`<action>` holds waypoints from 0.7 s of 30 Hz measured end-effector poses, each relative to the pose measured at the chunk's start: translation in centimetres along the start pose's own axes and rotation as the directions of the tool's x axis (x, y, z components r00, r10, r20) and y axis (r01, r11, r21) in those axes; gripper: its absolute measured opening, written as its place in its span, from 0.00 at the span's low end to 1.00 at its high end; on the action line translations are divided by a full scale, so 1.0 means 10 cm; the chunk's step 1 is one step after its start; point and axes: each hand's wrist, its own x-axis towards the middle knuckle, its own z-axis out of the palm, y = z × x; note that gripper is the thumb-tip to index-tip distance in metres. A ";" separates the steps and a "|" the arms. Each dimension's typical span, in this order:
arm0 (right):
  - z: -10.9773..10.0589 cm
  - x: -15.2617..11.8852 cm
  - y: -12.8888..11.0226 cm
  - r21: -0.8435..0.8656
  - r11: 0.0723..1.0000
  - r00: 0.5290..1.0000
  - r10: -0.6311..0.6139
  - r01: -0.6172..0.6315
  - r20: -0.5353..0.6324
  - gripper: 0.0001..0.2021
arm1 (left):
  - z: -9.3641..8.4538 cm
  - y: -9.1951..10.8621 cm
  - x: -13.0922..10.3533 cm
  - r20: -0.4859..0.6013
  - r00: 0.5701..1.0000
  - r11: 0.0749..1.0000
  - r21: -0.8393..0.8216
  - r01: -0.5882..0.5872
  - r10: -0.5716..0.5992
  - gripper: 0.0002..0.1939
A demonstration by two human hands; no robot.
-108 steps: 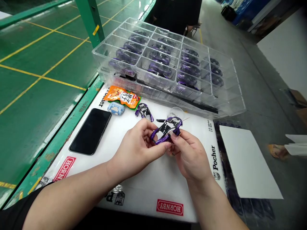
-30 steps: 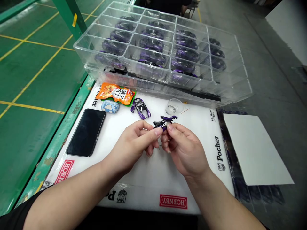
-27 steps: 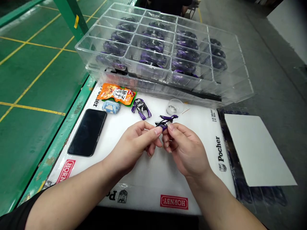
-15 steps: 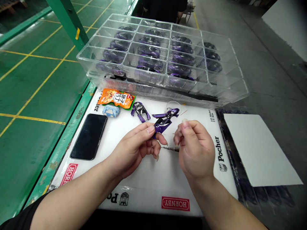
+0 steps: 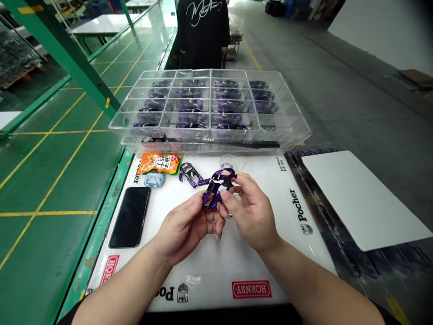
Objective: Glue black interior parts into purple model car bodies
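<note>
A purple model car body (image 5: 214, 186) with black and silver parts is held above the white mat (image 5: 203, 257). My left hand (image 5: 189, 223) grips its near left end between thumb and fingers. On its right side, my right hand (image 5: 252, 207) has thumb and fingers closed on the same body. Another purple car body (image 5: 191, 174) lies on the mat just behind and to the left. Beyond the held body is a small clear round dish (image 5: 230, 161). The undersides of the held body are hidden by my fingers.
A clear compartment tray (image 5: 211, 122) of purple car bodies stands across the back. On the left lie a black phone (image 5: 130, 217), a blue case (image 5: 154, 180) and an orange snack packet (image 5: 159, 163). A white board (image 5: 363, 198) lies at right. A person in black (image 5: 203, 34) is beyond.
My right hand has moved left and taken hold of the car body, which is now turned more upright. The head view has tilted up, showing more of the person and floor.
</note>
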 end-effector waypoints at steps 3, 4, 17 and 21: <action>-0.01 0.02 0.01 -0.135 0.981 0.990 -0.136 0.141 0.044 0.11 | -0.03 -0.02 0.01 -0.001 1.000 1.000 -0.022 -0.001 0.001 0.21; -0.01 0.02 0.01 -0.150 0.976 0.987 -0.155 0.161 0.048 0.10 | -0.05 -0.02 0.02 -0.007 1.000 0.999 -0.031 -0.004 0.004 0.21; 0.01 -0.01 0.03 -0.188 0.952 0.968 -0.249 0.243 -0.011 0.07 | -0.07 -0.05 0.05 -0.118 0.990 0.988 0.144 -0.060 0.077 0.22; 0.00 0.00 0.01 -0.223 0.943 0.966 -0.258 0.248 -0.014 0.07 | -0.07 -0.04 0.05 -0.101 0.993 0.991 0.128 -0.041 0.054 0.21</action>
